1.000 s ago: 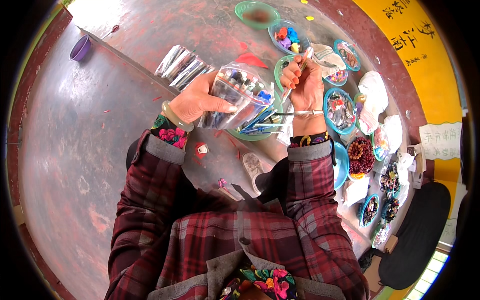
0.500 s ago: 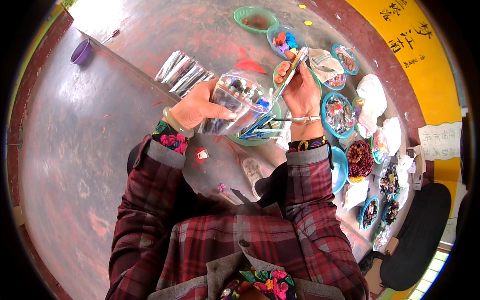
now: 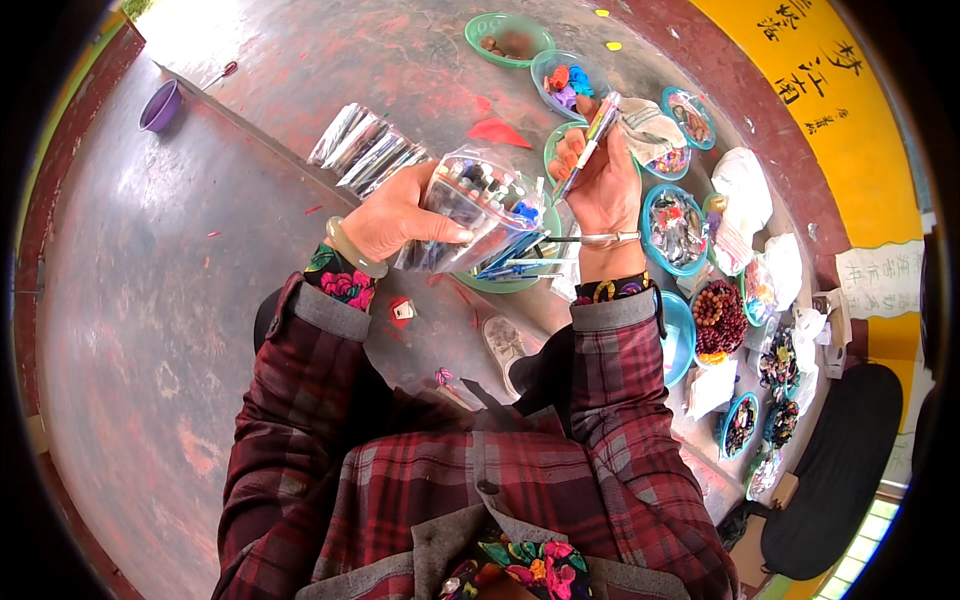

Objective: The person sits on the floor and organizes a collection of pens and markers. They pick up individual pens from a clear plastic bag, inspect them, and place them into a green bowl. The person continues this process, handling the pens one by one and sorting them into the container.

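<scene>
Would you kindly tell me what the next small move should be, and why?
Probably, the right hand should bring the slim, multicoloured pen leftward to the clear, red-striped plastic bag: the pen is held up apart from it, while the left hand grips the bag, which is full of similar slim writing tools.

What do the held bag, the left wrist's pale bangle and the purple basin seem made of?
Bag: clear, glossy plastic film, judging by its wrinkles and see-through front. Bangle: smooth, perhaps polished stone, given its thick, pale ring; plastic or glass is possible. Purple basin: likely moulded plastic, with slight sheen.
</scene>
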`<action>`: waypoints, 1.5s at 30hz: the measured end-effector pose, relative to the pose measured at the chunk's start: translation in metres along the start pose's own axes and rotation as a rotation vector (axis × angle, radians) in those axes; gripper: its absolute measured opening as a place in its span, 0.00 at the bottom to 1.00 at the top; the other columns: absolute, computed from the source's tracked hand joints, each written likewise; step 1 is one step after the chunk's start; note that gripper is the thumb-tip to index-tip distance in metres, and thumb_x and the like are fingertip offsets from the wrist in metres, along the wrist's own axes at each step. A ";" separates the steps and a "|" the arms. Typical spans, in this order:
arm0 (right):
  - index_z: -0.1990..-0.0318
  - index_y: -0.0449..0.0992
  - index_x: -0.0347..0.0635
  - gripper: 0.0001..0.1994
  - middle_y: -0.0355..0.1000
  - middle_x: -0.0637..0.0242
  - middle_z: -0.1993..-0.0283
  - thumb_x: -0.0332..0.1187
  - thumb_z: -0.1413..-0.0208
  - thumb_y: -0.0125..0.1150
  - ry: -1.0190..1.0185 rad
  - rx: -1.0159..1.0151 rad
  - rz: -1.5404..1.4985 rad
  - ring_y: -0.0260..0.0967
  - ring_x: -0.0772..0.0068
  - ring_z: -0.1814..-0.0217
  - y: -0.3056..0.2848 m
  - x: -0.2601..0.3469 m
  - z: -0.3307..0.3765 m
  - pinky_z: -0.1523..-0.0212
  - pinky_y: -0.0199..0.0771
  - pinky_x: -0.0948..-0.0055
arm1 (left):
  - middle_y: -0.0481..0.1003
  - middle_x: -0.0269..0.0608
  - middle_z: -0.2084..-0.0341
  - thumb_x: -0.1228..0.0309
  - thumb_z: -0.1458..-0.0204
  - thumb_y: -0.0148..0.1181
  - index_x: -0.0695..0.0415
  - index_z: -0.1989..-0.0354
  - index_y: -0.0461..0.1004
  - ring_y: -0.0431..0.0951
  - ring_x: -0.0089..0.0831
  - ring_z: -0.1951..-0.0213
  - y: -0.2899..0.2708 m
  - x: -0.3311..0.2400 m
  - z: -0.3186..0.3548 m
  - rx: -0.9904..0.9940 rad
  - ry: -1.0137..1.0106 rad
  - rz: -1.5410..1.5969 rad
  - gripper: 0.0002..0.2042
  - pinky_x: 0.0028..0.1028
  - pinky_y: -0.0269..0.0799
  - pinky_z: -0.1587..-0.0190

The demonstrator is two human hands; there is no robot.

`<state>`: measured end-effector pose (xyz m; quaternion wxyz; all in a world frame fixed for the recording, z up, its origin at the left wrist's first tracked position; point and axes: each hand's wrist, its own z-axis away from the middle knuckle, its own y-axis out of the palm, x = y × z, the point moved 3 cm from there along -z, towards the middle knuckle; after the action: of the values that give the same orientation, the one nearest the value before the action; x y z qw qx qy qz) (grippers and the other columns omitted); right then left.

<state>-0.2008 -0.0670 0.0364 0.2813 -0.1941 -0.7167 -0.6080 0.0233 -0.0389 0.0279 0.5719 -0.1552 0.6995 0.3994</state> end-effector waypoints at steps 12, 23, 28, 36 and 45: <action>0.50 0.65 0.43 0.17 0.64 0.64 0.69 0.38 0.43 0.56 -0.049 0.020 0.020 0.61 0.72 0.69 0.003 -0.003 0.001 0.68 0.62 0.72 | 0.74 0.36 0.59 0.81 0.59 0.63 0.63 0.50 0.67 0.72 0.23 0.57 0.002 0.001 -0.001 -0.003 0.001 0.009 0.24 0.25 0.67 0.50; 0.52 0.69 0.45 0.13 0.69 0.61 0.64 0.26 0.45 0.57 -0.121 -0.053 0.082 0.66 0.71 0.66 -0.006 -0.003 0.000 0.66 0.68 0.73 | 0.74 0.36 0.59 0.79 0.59 0.63 0.62 0.50 0.67 0.72 0.23 0.58 0.001 0.001 0.000 0.004 -0.012 -0.033 0.24 0.25 0.66 0.50; 0.52 0.70 0.44 0.13 0.70 0.61 0.64 0.25 0.45 0.57 -0.162 -0.115 0.183 0.68 0.71 0.65 -0.006 -0.004 -0.001 0.67 0.70 0.75 | 0.74 0.35 0.59 0.79 0.59 0.64 0.62 0.50 0.67 0.72 0.23 0.57 0.003 0.000 -0.001 0.012 -0.010 -0.018 0.24 0.25 0.66 0.50; 0.52 0.71 0.40 0.12 0.70 0.64 0.67 0.33 0.43 0.56 -0.136 -0.129 0.200 0.65 0.75 0.70 -0.004 -0.003 -0.001 0.69 0.66 0.76 | 0.74 0.35 0.59 0.79 0.59 0.64 0.63 0.50 0.67 0.72 0.23 0.58 0.001 0.001 0.000 0.003 -0.020 -0.046 0.24 0.25 0.66 0.51; 0.63 0.71 0.37 0.21 0.60 0.70 0.81 0.49 0.41 0.48 -0.072 -0.149 0.102 0.56 0.76 0.78 -0.010 -0.001 -0.001 0.75 0.55 0.75 | 0.74 0.35 0.60 0.79 0.59 0.64 0.63 0.51 0.68 0.72 0.22 0.58 0.003 0.002 -0.002 0.016 -0.010 -0.077 0.23 0.24 0.66 0.51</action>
<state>-0.2061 -0.0700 0.0287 0.2707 -0.2723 -0.6683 -0.6372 0.0193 -0.0378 0.0278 0.5916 -0.1752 0.6932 0.3726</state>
